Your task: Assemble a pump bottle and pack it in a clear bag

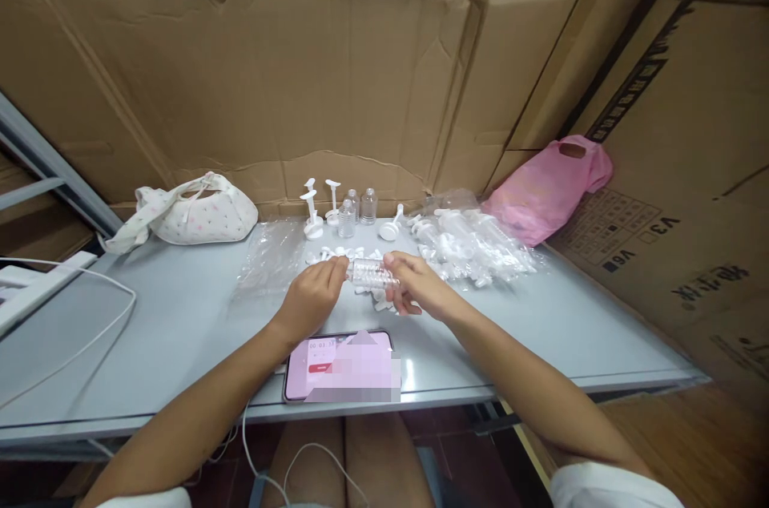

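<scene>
Between my hands lies a clear ribbed plastic bottle (371, 273), held sideways above the table. My left hand (316, 284) pinches its left end, where the fingers hide the neck. Around its right end, my right hand (417, 281) is closed, thumb on top and fingers below. Small white plastic parts (340, 253) are scattered behind and under the bottle. Further back stand several clear bottles (368, 207) and white pump heads (312, 211) with long stems. Another white pump piece (392, 223) rests to their right.
A phone (342, 368) lies at the front edge. Clear bags of white parts (474, 243) and a pink bag (549, 187) sit right; a flat clear bag (270, 256), a patterned cloth bag (204, 207) and a power strip (42, 288) sit left. Cardboard (270, 75) walls the back.
</scene>
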Available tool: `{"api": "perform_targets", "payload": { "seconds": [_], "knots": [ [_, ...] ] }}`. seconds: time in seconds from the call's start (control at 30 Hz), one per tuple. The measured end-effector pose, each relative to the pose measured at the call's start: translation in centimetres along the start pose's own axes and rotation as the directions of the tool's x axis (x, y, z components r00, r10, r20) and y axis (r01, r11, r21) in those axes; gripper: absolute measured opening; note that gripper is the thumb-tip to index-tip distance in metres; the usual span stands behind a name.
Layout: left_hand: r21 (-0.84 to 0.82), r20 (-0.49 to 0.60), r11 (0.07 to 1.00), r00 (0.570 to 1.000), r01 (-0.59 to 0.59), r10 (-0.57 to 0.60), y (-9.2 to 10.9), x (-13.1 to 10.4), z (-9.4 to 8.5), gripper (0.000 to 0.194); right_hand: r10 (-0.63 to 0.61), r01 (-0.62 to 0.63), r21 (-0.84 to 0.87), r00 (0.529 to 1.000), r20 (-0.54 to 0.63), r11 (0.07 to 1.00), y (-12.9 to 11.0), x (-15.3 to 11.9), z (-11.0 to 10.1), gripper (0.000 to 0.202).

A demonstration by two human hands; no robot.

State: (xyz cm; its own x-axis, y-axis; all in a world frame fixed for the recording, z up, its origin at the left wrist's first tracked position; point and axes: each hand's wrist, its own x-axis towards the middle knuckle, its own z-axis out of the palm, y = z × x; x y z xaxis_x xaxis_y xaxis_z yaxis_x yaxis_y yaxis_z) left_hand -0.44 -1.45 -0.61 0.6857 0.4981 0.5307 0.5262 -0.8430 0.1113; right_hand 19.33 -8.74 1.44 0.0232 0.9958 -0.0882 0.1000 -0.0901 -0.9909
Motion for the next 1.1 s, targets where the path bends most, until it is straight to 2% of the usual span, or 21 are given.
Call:
{"api": "perform_targets", "payload": {
  "seconds": [0.1, 0.17, 0.2, 0.27, 0.3, 0.37, 0.43, 0.53, 0.6, 0.63, 0.67, 0.73, 0.8, 0.83, 0.97, 1.1],
  "knots": [
    [-0.041, -0.054, 0.999, 0.999, -0.007, 0.004, -0.3, 0.2, -0.1, 0.032, 0.178, -0.211, 0.144, 0.961, 0.214, 0.967, 0.0, 0.5, -0.4, 0.052],
    [-0.103, -0.056, 0.995, 0.998, 0.014, -0.02, -0.8, 0.5, -0.1, 0.029, 0.178, -0.229, 0.147, 0.938, 0.296, 0.962, 0.0, 0.6, -0.5, 0.062],
    [-0.154, -0.034, 0.987, 0.999, 0.036, -0.042, -0.9, 0.7, -0.2, 0.027, 0.112, -0.156, 0.138, 0.951, 0.287, 0.978, 0.0, 0.6, -0.6, 0.065],
    [-0.321, 0.106, 0.942, 0.992, 0.099, -0.069, -1.0, 0.9, -0.4, 0.021, -0.147, 0.14, 0.052, 0.975, 0.169, 0.989, 0.1, 0.3, -0.6, 0.064],
    [-0.43, 0.215, 0.891, 0.975, 0.148, -0.059, -1.0, 1.0, -0.7, 0.019, -0.298, 0.303, -0.034, 0.948, 0.108, 0.952, 0.2, 0.1, -0.6, 0.068],
    [-0.614, 0.44, 0.737, 0.898, 0.282, 0.023, -0.6, 1.1, -1.4, 0.017, -0.518, 0.523, -0.188, 0.852, 0.075, 0.832, 0.4, -0.3, -0.5, 0.079],
    [-0.71, 0.574, 0.571, 0.808, 0.413, 0.129, -0.2, 1.0, -2.1, 0.019, -0.597, 0.605, -0.199, 0.796, 0.106, 0.771, 0.6, -0.6, -0.5, 0.075],
    [-0.744, 0.659, 0.384, 0.694, 0.546, 0.29, 0.0, 1.0, -2.6, 0.024, -0.586, 0.602, -0.05, 0.791, 0.173, 0.797, 0.5, -0.8, -0.3, 0.066],
    [-0.738, 0.674, 0.325, 0.63, 0.591, 0.385, -0.1, 1.0, -2.6, 0.029, -0.536, 0.542, 0.053, 0.804, 0.258, 0.839, 0.5, -0.8, -0.1, 0.07],
    [-0.737, 0.675, 0.32, 0.62, 0.596, 0.4, -0.1, 1.0, -2.6, 0.031, -0.505, 0.501, 0.093, 0.816, 0.282, 0.861, 0.5, -0.8, 0.0, 0.07],
    [-0.739, 0.674, 0.328, 0.633, 0.589, 0.382, -0.1, 1.0, -2.5, 0.031, -0.475, 0.458, 0.125, 0.836, 0.276, 0.88, 0.4, -0.8, 0.1, 0.067],
    [-0.748, 0.653, 0.384, 0.704, 0.541, 0.279, -0.1, 1.0, -2.5, 0.029, -0.417, 0.389, 0.173, 0.892, 0.174, 0.905, 0.4, -0.8, 0.4, 0.057],
    [-0.735, 0.613, 0.479, 0.772, 0.48, 0.167, 0.0, 1.1, -2.7, 0.026, -0.365, 0.349, 0.2, 0.93, 0.046, 0.915, 0.2, -0.8, 0.9, 0.052],
    [-0.713, 0.598, 0.534, 0.792, 0.454, 0.125, 0.1, 1.2, -2.8, 0.025, -0.344, 0.336, 0.207, 0.939, -0.001, 0.919, 0.2, -0.8, 1.1, 0.052],
    [-0.565, 0.533, 0.728, 0.845, 0.389, -0.038, 1.5, 1.3, -3.1, 0.023, -0.307, 0.334, 0.207, 0.939, -0.153, 0.919, -0.1, -0.8, 2.0, 0.047],
    [-0.386, 0.399, 0.876, 0.909, 0.29, -0.125, 2.9, 1.9, -2.6, 0.031, -0.317, 0.387, 0.192, 0.895, -0.313, 0.902, 0.1, -0.3, 1.8, 0.042]
  ]
}}
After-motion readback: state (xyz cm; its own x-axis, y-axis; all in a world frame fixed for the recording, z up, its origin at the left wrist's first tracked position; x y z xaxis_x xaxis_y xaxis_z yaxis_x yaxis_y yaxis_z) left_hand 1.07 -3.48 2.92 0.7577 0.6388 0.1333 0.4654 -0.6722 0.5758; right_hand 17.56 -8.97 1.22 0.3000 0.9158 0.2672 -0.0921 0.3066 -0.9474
